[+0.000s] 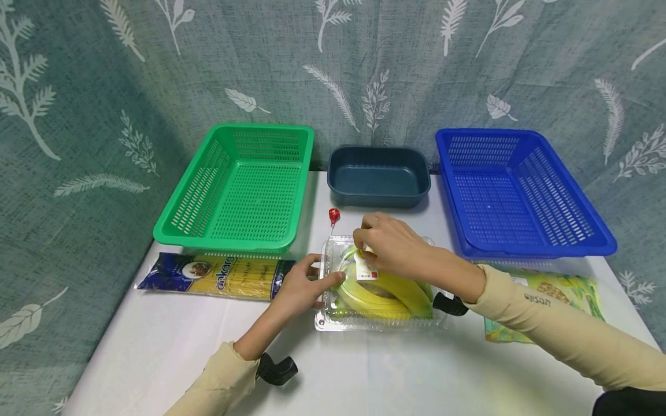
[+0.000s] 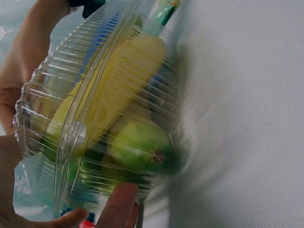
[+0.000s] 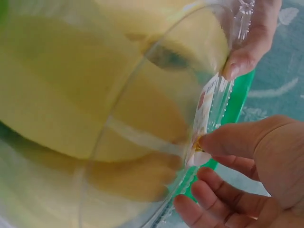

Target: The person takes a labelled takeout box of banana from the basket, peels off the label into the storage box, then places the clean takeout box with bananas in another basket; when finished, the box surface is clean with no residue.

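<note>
A clear plastic clamshell container [image 1: 385, 303] lies closed on the table, with long yellow fruit [image 2: 118, 80] that looks like banana and round green fruit [image 2: 137, 145] inside. My left hand [image 1: 302, 286] holds its left side, thumb on the lid and the other fingers down along the side. Over the lid, my right hand [image 1: 390, 242] pinches the edge of a white printed label [image 1: 366, 268] between thumb and index finger [image 3: 232, 166]. The label's lower part still lies against the lid. A red-wrapped lollipop [image 1: 334, 216] lies just behind the container.
A green basket [image 1: 234, 242] stands back left, a dark teal tub [image 1: 380, 199] back middle, a blue basket [image 1: 536, 248] back right. Left of the container lies a pack of spaghetti [image 1: 218, 276]. A green-yellow bag [image 1: 567, 289] lies right, partly under my right forearm.
</note>
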Demonstrator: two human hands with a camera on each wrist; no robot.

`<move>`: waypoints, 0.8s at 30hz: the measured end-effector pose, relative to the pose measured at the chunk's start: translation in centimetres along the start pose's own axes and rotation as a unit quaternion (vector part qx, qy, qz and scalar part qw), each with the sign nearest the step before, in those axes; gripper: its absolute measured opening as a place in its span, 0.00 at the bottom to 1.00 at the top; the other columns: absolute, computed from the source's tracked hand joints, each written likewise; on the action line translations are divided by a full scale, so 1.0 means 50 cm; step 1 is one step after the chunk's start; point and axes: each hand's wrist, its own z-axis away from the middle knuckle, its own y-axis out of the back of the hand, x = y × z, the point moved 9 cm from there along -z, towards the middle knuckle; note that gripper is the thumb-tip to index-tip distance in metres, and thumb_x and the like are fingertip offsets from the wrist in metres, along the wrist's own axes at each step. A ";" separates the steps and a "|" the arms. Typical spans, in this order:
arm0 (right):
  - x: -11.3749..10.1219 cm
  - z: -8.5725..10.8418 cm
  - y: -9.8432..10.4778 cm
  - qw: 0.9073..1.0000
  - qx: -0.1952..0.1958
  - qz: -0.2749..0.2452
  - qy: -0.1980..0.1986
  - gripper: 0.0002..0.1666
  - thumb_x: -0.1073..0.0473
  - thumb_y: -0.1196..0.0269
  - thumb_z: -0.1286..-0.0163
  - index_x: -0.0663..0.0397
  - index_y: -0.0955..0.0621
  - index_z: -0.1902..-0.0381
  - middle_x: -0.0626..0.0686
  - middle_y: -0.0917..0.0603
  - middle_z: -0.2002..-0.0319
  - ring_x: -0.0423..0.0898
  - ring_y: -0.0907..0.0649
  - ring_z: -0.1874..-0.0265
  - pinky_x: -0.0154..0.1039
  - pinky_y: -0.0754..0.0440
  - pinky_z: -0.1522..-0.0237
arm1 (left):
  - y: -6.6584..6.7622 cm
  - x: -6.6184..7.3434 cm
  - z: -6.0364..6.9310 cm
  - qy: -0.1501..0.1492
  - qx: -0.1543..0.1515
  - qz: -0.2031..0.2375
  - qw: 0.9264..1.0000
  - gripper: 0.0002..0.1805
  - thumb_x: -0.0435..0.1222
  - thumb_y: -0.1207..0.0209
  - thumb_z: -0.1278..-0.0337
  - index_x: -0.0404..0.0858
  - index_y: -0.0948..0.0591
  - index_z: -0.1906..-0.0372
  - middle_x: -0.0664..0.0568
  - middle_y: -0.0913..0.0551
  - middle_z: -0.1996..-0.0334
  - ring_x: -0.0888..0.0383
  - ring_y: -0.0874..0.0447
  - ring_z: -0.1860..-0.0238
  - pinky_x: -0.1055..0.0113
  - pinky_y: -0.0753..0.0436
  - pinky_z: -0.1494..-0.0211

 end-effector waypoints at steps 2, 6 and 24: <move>-0.004 0.000 0.001 1.000 0.004 -0.008 0.005 0.08 0.69 0.29 0.43 0.51 0.17 0.71 0.47 0.23 0.72 0.45 0.27 0.73 0.35 0.26 0.73 | 0.000 0.000 0.000 0.000 0.001 -0.002 1.000 0.33 0.48 0.29 0.46 0.40 0.25 0.38 0.39 0.21 0.51 0.49 0.16 0.67 0.57 0.12 0.72; -0.010 0.002 0.002 1.000 0.001 -0.025 0.010 0.11 0.75 0.34 0.45 0.53 0.18 0.71 0.47 0.23 0.74 0.43 0.27 0.77 0.34 0.26 0.74 | 0.000 -0.001 0.001 0.003 0.000 -0.002 1.000 0.35 0.49 0.29 0.46 0.40 0.26 0.36 0.38 0.22 0.50 0.49 0.16 0.65 0.58 0.12 0.71; -0.058 0.044 0.056 0.997 0.031 -0.036 0.066 0.17 0.80 0.41 0.45 0.54 0.17 0.67 0.46 0.20 0.72 0.39 0.26 0.79 0.31 0.23 0.74 | 0.001 -0.004 0.000 0.010 0.003 -0.006 1.000 0.35 0.49 0.29 0.46 0.40 0.26 0.35 0.37 0.23 0.48 0.48 0.16 0.64 0.58 0.12 0.71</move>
